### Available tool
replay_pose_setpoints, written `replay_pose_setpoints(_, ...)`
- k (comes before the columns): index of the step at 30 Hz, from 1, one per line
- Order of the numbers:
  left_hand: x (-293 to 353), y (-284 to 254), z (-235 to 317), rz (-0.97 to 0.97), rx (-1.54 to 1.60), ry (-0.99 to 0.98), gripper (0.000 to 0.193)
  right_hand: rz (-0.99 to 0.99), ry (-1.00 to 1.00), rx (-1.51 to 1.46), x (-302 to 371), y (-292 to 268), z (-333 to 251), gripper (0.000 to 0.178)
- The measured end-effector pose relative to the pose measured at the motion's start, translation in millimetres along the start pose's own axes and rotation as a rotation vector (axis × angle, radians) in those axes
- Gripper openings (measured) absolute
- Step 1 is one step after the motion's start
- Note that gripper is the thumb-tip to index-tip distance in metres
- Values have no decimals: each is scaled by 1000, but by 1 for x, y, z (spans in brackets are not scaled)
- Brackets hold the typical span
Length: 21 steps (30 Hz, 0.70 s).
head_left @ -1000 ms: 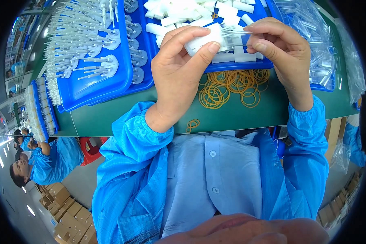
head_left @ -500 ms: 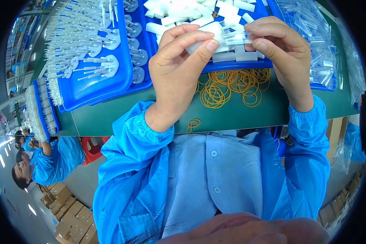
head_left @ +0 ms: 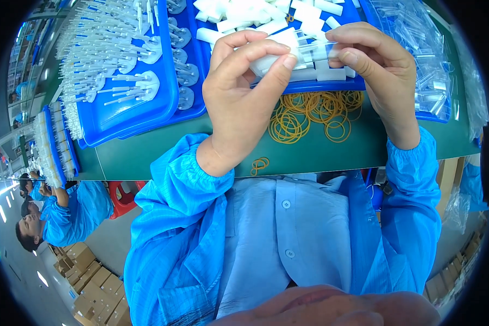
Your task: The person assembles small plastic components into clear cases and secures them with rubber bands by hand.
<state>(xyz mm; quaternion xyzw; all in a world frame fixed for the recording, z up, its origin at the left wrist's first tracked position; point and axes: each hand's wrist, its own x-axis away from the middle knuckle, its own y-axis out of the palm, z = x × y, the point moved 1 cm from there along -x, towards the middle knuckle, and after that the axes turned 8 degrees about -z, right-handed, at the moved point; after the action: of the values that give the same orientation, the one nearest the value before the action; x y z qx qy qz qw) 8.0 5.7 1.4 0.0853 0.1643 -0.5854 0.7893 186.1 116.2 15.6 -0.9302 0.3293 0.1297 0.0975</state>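
Ideally, the left hand (head_left: 244, 87) should grip lightly, since the white block (head_left: 263, 64) looks soft enough to dent under the thumb. The right hand (head_left: 383, 70) would do best to hold the clear piece (head_left: 319, 51) square to the block's end face, moving it without twist, as thin plastic may bend or scratch. Steadying the 2 wrists at equal height should help alignment.

The left fingers are closed around the block; the right thumb and fingers pinch the clear piece's far end. Both things are held above the near rim of a blue tray (head_left: 331, 86) on the green table (head_left: 190, 155), just past some yellow rubber bands (head_left: 293, 119).

The block is matte, chunky and bright, partly covered by the left fingers. The clear piece is slim and glossy, with pale streaks along its length; whether it is 1 part or several, I cannot tell.
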Motion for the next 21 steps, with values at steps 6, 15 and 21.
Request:
replay_pose_setpoints(6, -1, 0, 1, -49, -136, 116, 18, -38, -56, 110, -1, -6, 1, 18)
replay_pose_setpoints(15, 1, 4, -6, -43, 86, 8, 21, 76, 36, 33, 1, -1, -2, 23)
replay_pose_setpoints(21, 5, 10, 7, -106, 507, -284, 20, 188, 107, -145, -11, 0, -18, 21)
